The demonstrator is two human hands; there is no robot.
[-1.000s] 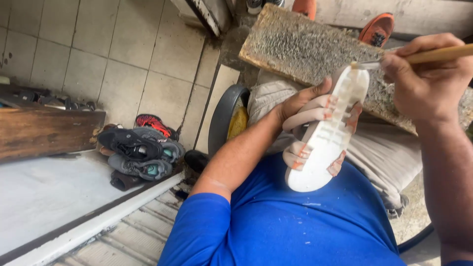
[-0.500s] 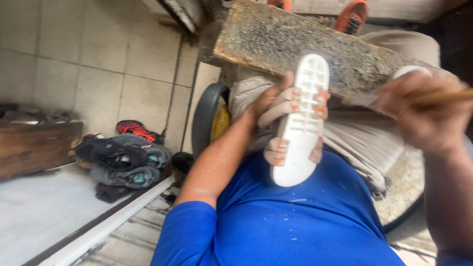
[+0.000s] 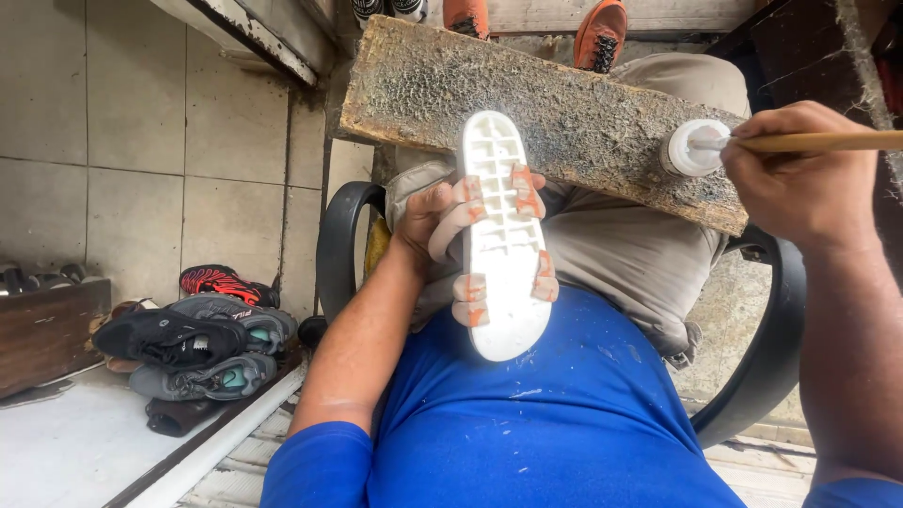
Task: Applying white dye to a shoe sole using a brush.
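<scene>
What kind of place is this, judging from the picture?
Probably a small shoe repair workshop: the left hand holds a white shoe sole, a glue-crusted board lies across the lap, and worn sneakers are piled nearby.

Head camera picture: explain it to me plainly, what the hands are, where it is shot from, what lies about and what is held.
The camera sits on a seated person's head, looking down at their blue shirt and lap. The left hand grips a white moulded shoe sole with orange patches, ribbed side up. The right hand holds a thin wooden-handled brush, its tip in a small white round pot. That pot stands on a rough, glue-crusted wooden board across the knees. A pile of dark sports shoes lies on the floor.
</scene>
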